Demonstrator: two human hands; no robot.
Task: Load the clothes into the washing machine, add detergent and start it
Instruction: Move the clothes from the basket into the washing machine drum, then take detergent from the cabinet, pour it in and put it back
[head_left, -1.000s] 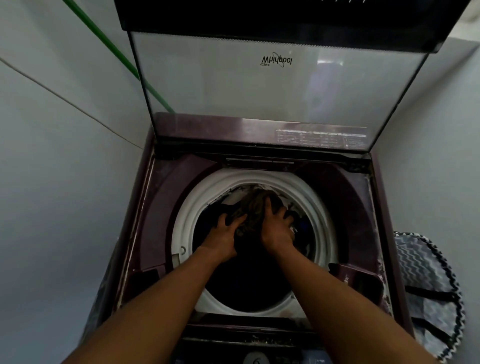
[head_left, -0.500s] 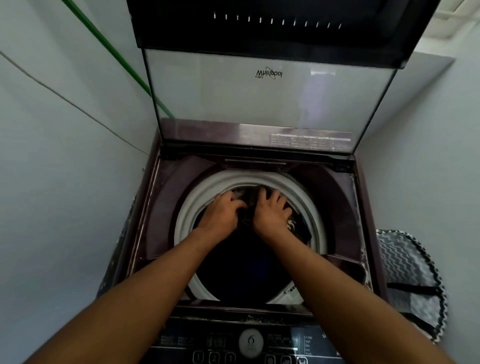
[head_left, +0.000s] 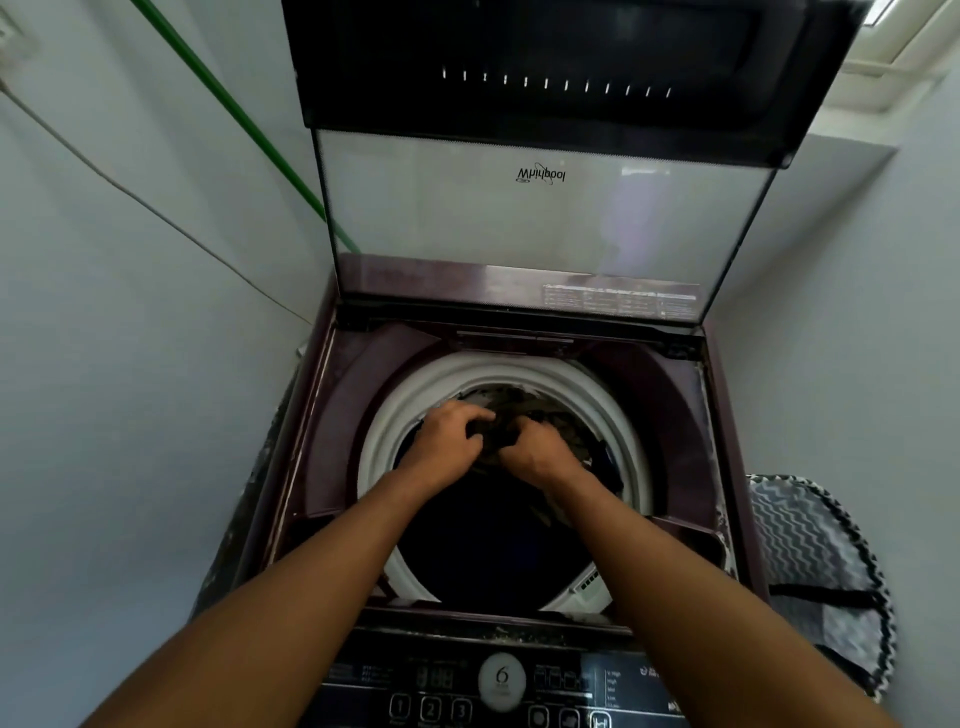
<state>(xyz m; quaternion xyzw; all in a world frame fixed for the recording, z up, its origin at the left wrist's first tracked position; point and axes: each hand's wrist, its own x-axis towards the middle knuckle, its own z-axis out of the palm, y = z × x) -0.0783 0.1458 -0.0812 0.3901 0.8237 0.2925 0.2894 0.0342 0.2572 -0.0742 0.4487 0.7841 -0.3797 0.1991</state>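
Note:
A top-loading washing machine (head_left: 332, 447) stands with its glass lid (head_left: 519, 218) raised upright. Its white drum rim (head_left: 415, 395) circles a dark tub. Dark, brownish clothes (head_left: 558, 421) lie at the far side of the tub. My left hand (head_left: 449, 441) and my right hand (head_left: 537, 449) reach into the drum side by side, both with fingers curled into a bunch of the dark cloth between them. The lower part of the tub is too dark to make out. No detergent is in view.
The control panel (head_left: 498, 680) with numbered buttons runs along the near edge. A zigzag-patterned laundry basket (head_left: 810, 561) stands to the right of the machine. Grey walls close in on both sides; a green hose (head_left: 234, 109) runs down the left wall.
My fingers have curled from lying flat on the clothes into a grip on the cloth. The view has tilted, showing more of the control panel and the lid.

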